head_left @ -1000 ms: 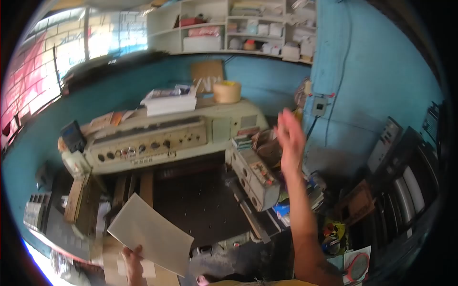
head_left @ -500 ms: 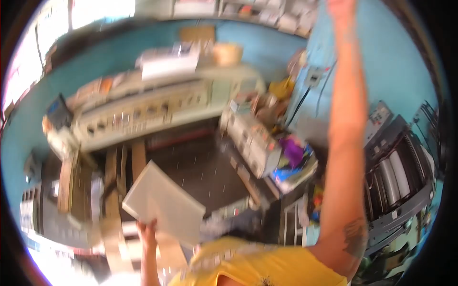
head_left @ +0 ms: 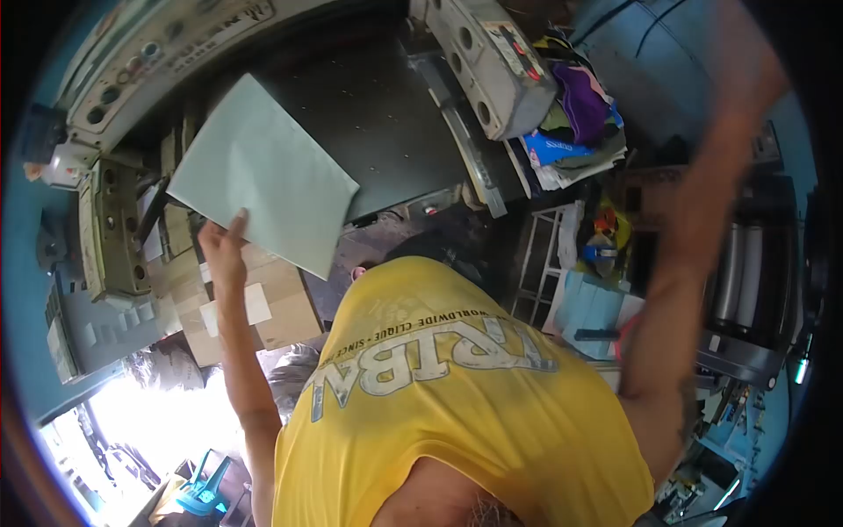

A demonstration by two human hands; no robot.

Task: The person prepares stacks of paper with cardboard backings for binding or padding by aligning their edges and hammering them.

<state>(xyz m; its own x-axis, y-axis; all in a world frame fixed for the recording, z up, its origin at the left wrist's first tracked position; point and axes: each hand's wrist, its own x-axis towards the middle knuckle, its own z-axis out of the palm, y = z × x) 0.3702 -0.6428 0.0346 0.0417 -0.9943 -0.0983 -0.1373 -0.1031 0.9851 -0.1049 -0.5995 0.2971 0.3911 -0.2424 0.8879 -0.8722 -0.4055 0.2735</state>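
My left hand (head_left: 226, 237) grips the near left edge of a pale, flat rectangular stack of sheets (head_left: 263, 176), thumb on top and fingers beneath. The stack is tilted and held over the left part of a dark machine bed (head_left: 378, 123). At the upper right, my right hand (head_left: 746, 66) is raised at the end of an outstretched arm. It is smeared by motion, so its fingers and anything in them cannot be made out.
A large machine panel with round knobs (head_left: 145, 66) stands at the upper left. A grey control box (head_left: 492, 66) lies beside folded cloths and bags (head_left: 584, 110). Cardboard (head_left: 285, 303) lies below my left hand. A dark machine with rollers (head_left: 746, 281) is at the right.
The view has tipped downward, showing more of the yellow shirt. The pale stack stays in my left hand. My raised right arm now appears farther to the right.
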